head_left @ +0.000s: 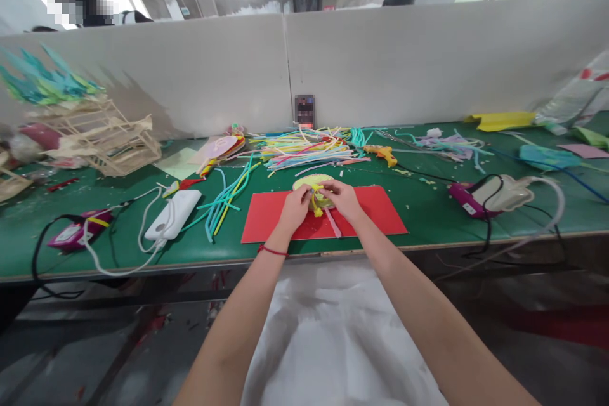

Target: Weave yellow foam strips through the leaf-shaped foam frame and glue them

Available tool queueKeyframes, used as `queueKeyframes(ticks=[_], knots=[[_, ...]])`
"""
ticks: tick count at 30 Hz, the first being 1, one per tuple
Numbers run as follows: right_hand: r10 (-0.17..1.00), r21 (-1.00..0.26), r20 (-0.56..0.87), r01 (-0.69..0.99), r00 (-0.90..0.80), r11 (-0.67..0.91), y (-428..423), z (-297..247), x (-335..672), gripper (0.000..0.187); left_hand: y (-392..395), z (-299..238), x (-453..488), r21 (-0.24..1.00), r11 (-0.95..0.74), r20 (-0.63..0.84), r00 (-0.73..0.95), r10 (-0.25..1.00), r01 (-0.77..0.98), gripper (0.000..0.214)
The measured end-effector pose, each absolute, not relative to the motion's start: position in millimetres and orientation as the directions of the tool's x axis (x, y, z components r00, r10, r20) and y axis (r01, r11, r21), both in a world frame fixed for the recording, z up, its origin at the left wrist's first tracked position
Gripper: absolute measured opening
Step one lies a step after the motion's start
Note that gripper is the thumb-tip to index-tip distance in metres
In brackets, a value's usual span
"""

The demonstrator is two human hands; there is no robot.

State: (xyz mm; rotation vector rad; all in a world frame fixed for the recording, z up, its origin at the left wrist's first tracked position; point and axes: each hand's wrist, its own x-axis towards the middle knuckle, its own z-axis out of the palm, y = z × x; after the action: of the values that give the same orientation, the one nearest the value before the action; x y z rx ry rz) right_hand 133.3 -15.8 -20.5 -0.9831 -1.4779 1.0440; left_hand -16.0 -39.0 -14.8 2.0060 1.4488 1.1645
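Observation:
A round, pale yellow piece (pixel 304 181) with a flat top sits on a red sheet (pixel 266 216) at the table's front edge. Over its near side, my left hand (pixel 299 204) and my right hand (pixel 342 196) come close together, fingers bent and pinched on a thin yellow strip (pixel 316 191). A knotted yellow end (pixel 318 210) hangs down between them. Below my right hand a pink twisted strip (pixel 332 223) slants across the red sheet. My fingers cover part of the round piece.
Behind my hands lies a pile of coloured strips (pixel 304 151), with an orange glue gun (pixel 382 153) to its right. A white power bank (pixel 174 214) with cables and green strips (pixel 223 203) are at left. A grey partition (pixel 190 76) bounds the table; a phone (pixel 305 110) leans there.

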Motion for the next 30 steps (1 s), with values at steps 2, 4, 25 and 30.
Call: queueKeyframes(ticks=[2, 4, 25, 30], knots=[[0.957, -0.960, 0.265, 0.065, -0.117, 0.274, -14.6, -22.2, 133.1, 0.025, -38.9, -15.5, -16.4, 0.727, -0.376, 0.381, 0.117, 0.917, 0.575, 0.017], [0.957, -0.958, 0.268, 0.071, -0.109, 0.276, -13.7, -23.3, 133.1, 0.024, -39.0, -15.7, -16.6, 0.728, -0.373, 0.374, 0.123, 0.919, 0.576, 0.017], [0.966, -0.977, 0.211, -0.014, -0.152, 0.211, -21.0, -16.4, 132.8, 0.031, -39.6, -14.1, -16.6, 0.717, -0.370, 0.381, 0.113, 0.918, 0.590, 0.018], [0.965, -0.971, 0.238, 0.011, -0.108, 0.241, -20.9, -16.4, 132.2, 0.027, -40.8, -13.1, -15.6, 0.717, -0.371, 0.372, 0.127, 0.920, 0.590, 0.017]])
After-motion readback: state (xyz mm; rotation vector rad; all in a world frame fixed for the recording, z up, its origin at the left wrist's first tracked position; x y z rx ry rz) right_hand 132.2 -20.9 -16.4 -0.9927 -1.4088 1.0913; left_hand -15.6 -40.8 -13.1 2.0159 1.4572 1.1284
